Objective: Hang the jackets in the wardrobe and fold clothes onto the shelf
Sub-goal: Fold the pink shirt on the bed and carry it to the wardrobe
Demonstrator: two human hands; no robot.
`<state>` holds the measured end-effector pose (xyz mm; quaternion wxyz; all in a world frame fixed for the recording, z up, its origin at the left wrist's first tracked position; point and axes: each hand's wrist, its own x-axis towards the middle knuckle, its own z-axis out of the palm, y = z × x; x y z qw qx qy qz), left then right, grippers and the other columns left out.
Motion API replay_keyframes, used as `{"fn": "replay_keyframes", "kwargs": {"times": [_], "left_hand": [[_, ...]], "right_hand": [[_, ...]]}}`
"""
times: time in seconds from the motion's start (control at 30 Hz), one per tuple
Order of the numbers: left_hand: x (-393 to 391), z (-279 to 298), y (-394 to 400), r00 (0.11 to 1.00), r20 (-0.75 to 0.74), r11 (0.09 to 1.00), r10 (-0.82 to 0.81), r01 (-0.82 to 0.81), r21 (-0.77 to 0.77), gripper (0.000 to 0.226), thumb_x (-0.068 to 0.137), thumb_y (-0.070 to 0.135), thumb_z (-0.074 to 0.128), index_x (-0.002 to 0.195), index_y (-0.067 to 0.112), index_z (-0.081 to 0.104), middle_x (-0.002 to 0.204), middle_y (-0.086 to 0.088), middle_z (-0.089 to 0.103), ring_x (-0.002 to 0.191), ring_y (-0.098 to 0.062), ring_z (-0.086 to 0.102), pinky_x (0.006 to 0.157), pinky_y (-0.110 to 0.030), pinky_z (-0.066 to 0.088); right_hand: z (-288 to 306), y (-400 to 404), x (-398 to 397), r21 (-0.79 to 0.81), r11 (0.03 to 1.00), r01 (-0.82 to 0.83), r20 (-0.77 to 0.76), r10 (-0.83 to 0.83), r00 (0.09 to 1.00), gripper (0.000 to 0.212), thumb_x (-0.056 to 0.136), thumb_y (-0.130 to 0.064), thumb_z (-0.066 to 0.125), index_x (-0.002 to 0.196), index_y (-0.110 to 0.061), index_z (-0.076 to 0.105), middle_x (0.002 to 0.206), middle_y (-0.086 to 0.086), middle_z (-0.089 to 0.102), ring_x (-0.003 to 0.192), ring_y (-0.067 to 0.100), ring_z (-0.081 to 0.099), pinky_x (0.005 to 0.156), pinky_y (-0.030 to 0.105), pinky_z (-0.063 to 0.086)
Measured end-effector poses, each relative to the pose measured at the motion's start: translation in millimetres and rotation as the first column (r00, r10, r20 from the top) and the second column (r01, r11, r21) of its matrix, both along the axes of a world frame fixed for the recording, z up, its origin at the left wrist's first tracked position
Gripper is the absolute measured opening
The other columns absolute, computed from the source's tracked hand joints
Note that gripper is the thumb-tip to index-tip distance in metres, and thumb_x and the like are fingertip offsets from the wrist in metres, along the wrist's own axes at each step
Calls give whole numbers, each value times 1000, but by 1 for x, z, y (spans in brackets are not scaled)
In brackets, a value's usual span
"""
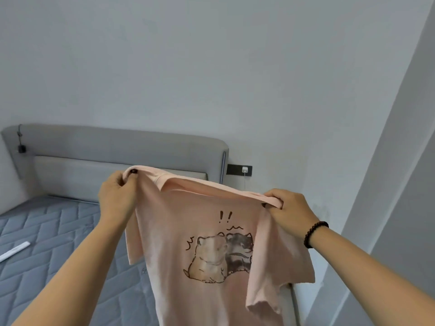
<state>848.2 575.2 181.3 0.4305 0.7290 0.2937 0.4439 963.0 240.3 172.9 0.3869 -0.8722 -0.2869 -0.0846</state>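
I have the pink T-shirt aloft over the bed, left hand and right hand each pinching a shoulder; I'd keep shoulders level and taut; lower flat before folding.

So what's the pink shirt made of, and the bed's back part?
The shirt looks like soft, matte knit cotton: it drapes and creases limply, though the fibre can't be confirmed. The headboard seems padded grey woven fabric, with rounded edges and no shine.

Arms: both bare to the frame edge, no sleeves showing.
Right wrist: a bracelet of dark round beads.
Fingernails: dark polish.
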Motion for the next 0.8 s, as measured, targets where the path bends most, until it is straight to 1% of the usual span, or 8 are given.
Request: {"fn": "replay_keyframes", "kwargs": {"times": [0.13,0.27,0.4,0.47,0.53,0.6,0.67,0.8], "left_hand": [[-25,4,21,992,72,994,102,-105,39,36,93,29,48,63,15,35,60,1,37,57,-15,34,56,-32,31],[-57,8,53,970,167,973,177,-198,118,28,88,36,55,64,21,51,60,10,52,58,-8,44,57,-26,37],[-87,7,79,924,315,944,216,-280,173,19,85,40,61,78,22,61,64,17,59,60,-3,50,59,-14,39],[-99,5,91,896,372,928,243,-327,178,23,87,42,61,82,19,63,66,19,58,60,2,51,61,-17,41],[-109,4,103,878,389,917,278,-363,164,30,88,45,61,87,16,65,72,19,58,64,2,53,65,-25,44],[-116,3,115,879,379,912,288,-372,171,24,88,50,60,85,27,65,71,23,59,65,2,54,66,-24,45],[-115,1,126,889,350,908,295,-375,185,17,87,53,59,78,38,61,71,27,60,67,2,55,68,-22,46],[-91,-17,160,894,317,896,318,-393,208,13,87,43,60,80,32,59,73,18,56,65,0,52,68,-30,46]], "right_hand": [[2,19,-5,117,993,-28,-23,31,999,17,91,-12,57,83,-16,72,64,7,55,59,13,41,56,22,33],[9,45,-15,273,957,-103,-117,139,983,28,94,-17,56,70,-4,63,54,-1,39,53,8,32,52,22,26],[15,75,-28,397,895,-202,-58,244,968,23,96,-17,52,86,-4,69,79,31,57,65,27,45,67,32,36],[12,91,-33,404,882,-242,-20,273,962,22,97,-19,51,87,-11,70,79,27,59,70,34,48,67,32,37],[8,108,-35,404,876,-263,-9,292,956,32,96,-24,53,68,-11,59,57,6,47,54,18,39,59,27,33],[2,126,-34,381,879,-287,-2,311,950,41,95,-31,54,61,-11,46,54,-10,34,53,5,32,53,22,27],[-7,144,-29,360,876,-320,6,340,940,44,91,-40,53,61,-9,45,54,-12,32,54,5,31,51,22,26],[-30,186,-6,320,878,-356,-22,383,924,45,89,-43,51,59,-13,37,54,-12,31,54,4,30,51,20,24]]}}
